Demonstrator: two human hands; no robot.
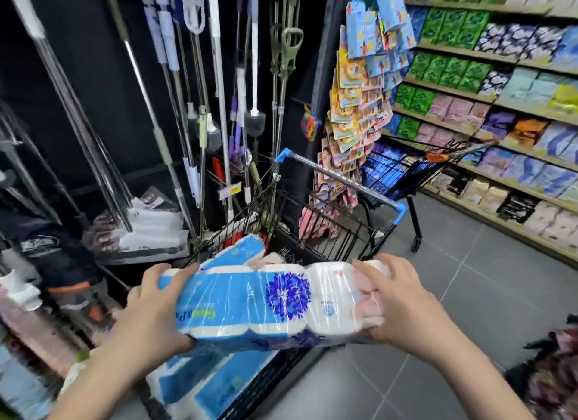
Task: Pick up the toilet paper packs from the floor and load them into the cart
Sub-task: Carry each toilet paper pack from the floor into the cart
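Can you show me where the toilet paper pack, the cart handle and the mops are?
toilet paper pack [266, 304]: head view, on its blue flower wrapper.
cart handle [341, 177]: head view, middle of the grey bar.
mops [219, 75]: head view, on one white pole.

Both your forearms extend forward from the lower edge of the view, bare to the wrist. Your left hand [150, 313] clamps the left end of the toilet paper pack [250, 304], fingers curled over the top, thumb underneath. Your right hand [397, 301] grips the right end, fingers spread across it.
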